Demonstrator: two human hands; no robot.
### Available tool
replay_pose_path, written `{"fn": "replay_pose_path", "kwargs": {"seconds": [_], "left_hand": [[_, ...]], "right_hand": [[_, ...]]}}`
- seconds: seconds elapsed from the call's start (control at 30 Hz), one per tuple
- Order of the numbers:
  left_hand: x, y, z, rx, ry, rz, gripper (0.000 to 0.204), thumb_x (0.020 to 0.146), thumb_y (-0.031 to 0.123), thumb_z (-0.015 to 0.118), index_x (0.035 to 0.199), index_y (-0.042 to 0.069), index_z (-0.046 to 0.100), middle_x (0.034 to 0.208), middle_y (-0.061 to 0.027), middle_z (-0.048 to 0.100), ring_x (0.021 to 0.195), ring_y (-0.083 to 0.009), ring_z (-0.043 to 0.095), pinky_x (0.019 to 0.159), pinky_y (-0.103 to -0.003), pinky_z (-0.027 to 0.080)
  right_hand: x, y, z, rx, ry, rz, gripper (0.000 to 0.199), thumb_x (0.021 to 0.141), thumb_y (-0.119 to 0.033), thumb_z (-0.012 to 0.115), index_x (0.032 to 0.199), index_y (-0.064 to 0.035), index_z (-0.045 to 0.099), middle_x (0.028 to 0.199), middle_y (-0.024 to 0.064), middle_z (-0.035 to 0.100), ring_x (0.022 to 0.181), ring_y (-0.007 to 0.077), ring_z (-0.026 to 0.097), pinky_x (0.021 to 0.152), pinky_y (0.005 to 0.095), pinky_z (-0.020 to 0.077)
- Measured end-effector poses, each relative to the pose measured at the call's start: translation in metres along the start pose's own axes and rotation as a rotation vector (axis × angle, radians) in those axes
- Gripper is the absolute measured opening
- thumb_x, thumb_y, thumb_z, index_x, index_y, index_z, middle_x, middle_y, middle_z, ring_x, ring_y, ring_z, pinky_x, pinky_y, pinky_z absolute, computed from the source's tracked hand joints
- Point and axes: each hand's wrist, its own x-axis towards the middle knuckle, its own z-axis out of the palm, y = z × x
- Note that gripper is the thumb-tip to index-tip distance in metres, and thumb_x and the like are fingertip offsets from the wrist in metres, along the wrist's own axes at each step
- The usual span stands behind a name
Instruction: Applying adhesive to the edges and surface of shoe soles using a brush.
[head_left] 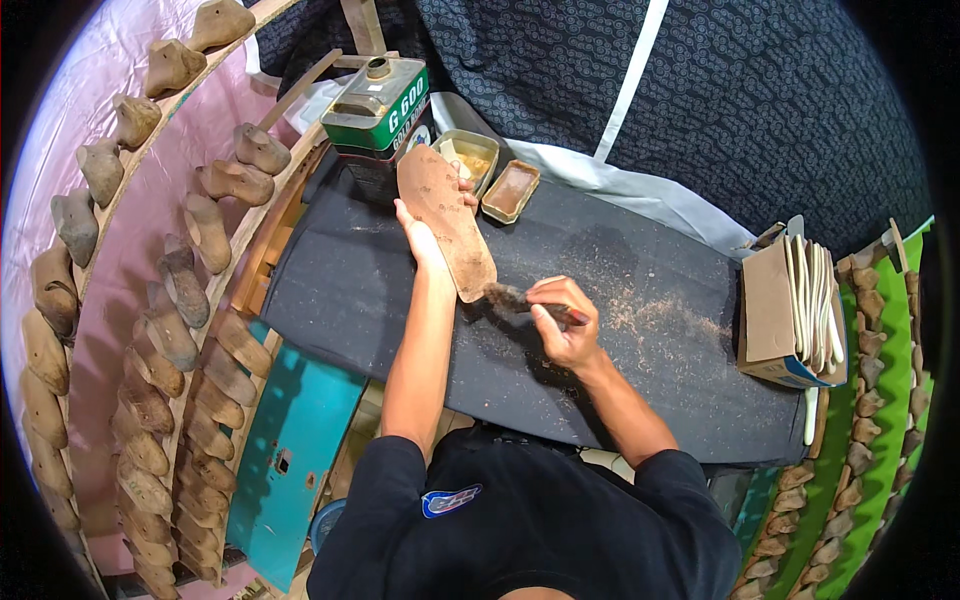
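My left hand (424, 243) is wrapped round a tan, foot-shaped shoe sole (447, 212), with the thumb on its left edge and fingertips showing on its right edge. Small dark marks dot the sole's upward face. It is held tilted above the dark table, its narrower end toward me. In my right hand (568, 328) is a small brush (508, 298) with dark, worn bristles, pinched between thumb and fingers. The bristles are at the sole's near end; whether they touch it I cannot tell.
A green and black metal can (378, 125), a tub of yellowish paste (484, 151) and a small tray (511, 192) stand at the back. Dust covers the black tablecloth (640, 385). At right is a cardboard box (768, 310) of white strips; racks of shoe lasts (207, 232) flank the table.
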Motion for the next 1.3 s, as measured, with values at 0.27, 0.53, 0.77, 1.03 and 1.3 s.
{"fn": "replay_pose_path", "kwargs": {"seconds": [0.27,0.53,0.77,1.03,1.3], "left_hand": [[0.004,0.000,-0.011,0.077,-0.126,-0.010,0.079,0.098,0.061,0.027,0.149,0.001,0.028,0.142,-0.0218,0.044,0.103,-0.0308,0.051,0.084,-0.041,0.050],[0.001,-0.004,-0.009,0.072,-0.124,0.011,0.079,0.098,0.061,0.025,0.149,0.001,0.029,0.140,-0.0224,0.045,0.103,-0.0304,0.050,0.083,-0.041,0.050],[-0.012,0.008,-0.001,0.293,-0.002,0.025,0.087,0.095,0.069,0.025,0.141,-0.003,0.038,0.121,-0.0216,0.057,0.088,-0.0327,0.059,0.072,-0.040,0.054],[-0.056,-0.024,0.010,0.747,0.085,-0.085,0.090,0.095,0.073,0.018,0.138,-0.002,0.044,0.117,-0.0169,0.063,0.090,-0.0301,0.067,0.072,-0.039,0.056],[-0.079,-0.026,0.010,0.926,0.063,-0.184,0.086,0.094,0.075,0.017,0.148,0.010,0.033,0.131,-0.0129,0.055,0.108,-0.0254,0.062,0.081,-0.040,0.056]], "right_hand": [[-0.005,0.002,-0.004,0.009,-0.019,0.070,0.013,0.077,0.007,0.067,0.090,0.0019,0.065,0.089,0.0138,0.066,0.084,0.0284,0.066,0.074,0.0352,0.0525],[-0.001,0.007,-0.016,-0.051,-0.006,0.028,0.016,0.077,0.007,0.067,0.091,0.0014,0.064,0.090,0.0141,0.066,0.084,0.0286,0.066,0.075,0.0358,0.0526],[0.012,-0.001,-0.011,0.067,-0.107,0.036,0.012,0.081,0.006,0.064,0.093,0.0026,0.066,0.091,0.0139,0.065,0.085,0.0236,0.064,0.076,0.0328,0.0516],[0.093,-0.014,-0.007,-0.075,0.096,-0.093,0.015,0.085,0.006,0.064,0.099,0.0018,0.066,0.098,0.0125,0.064,0.089,0.0207,0.064,0.079,0.0313,0.0515],[0.081,-0.014,-0.001,-0.284,-0.211,-0.373,0.030,0.071,0.006,0.070,0.100,-0.0007,0.065,0.099,0.0136,0.061,0.095,0.0331,0.062,0.082,0.0407,0.0527]]}}
